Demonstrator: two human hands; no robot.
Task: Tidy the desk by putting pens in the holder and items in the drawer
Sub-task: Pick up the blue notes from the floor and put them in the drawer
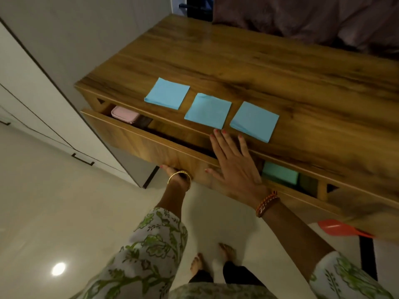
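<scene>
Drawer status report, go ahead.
Left hand grips under the drawer front. Right hand open, flat above it. Drawer partly open. Three blue notes on the desk.

White wardrobe (32, 100) at left, flat doors with dark seams; black bar handle (83, 159) low on one door, a second handle partly cut off at the left edge. Dark grey side panel (129, 162) runs down between the wardrobe and the wooden unit. Glossy pale tiled floor (64, 212) with a round ceiling-light reflection (58, 268) near the bottom left. Mauve fabric (313, 16) across the top right, folded and rumpled, touching the back edge of the wooden top. Dark blue object (192, 6) at top centre, too blurred to identify. Orange-red plastic object (343, 229) at right, low, partly hidden under the wooden edge. Black strip (368, 255) on the floor beneath it.
</scene>
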